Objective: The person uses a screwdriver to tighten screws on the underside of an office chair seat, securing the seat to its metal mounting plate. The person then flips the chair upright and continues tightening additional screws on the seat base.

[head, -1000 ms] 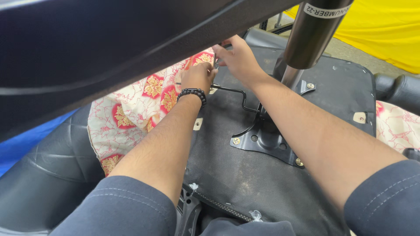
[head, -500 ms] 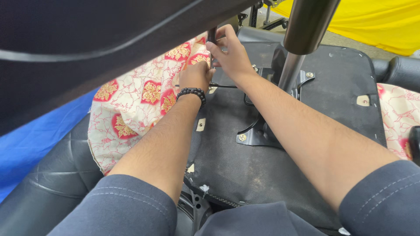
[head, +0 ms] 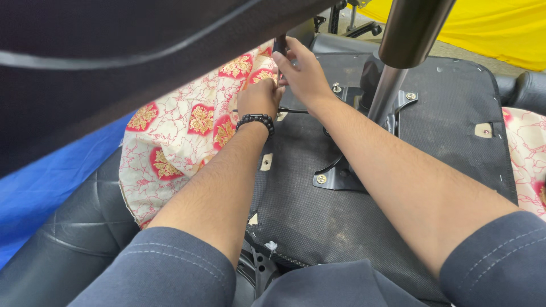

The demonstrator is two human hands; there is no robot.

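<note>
From the head camera, my right hand [head: 304, 71] is closed around a dark tool handle [head: 280, 44] at the far edge of the upturned chair seat [head: 341, 216]. My left hand [head: 259, 98] is closed too, pinching the patterned cloth [head: 182, 136] where it meets the seat's black underside. A thin dark rod [head: 293, 110] runs out from under that hand. The tool looks stiff and light, best gripped round its handle; the cloth is soft and limp and will slide unless I pinch it near the edge. The seat seems heavy and rigid. The chrome column [head: 398, 62] and its metal bracket [head: 341, 173] stand close beside my right forearm and crowd it. A black panel [head: 114, 57] overhangs on the left, hiding the cloth's far side.
</note>
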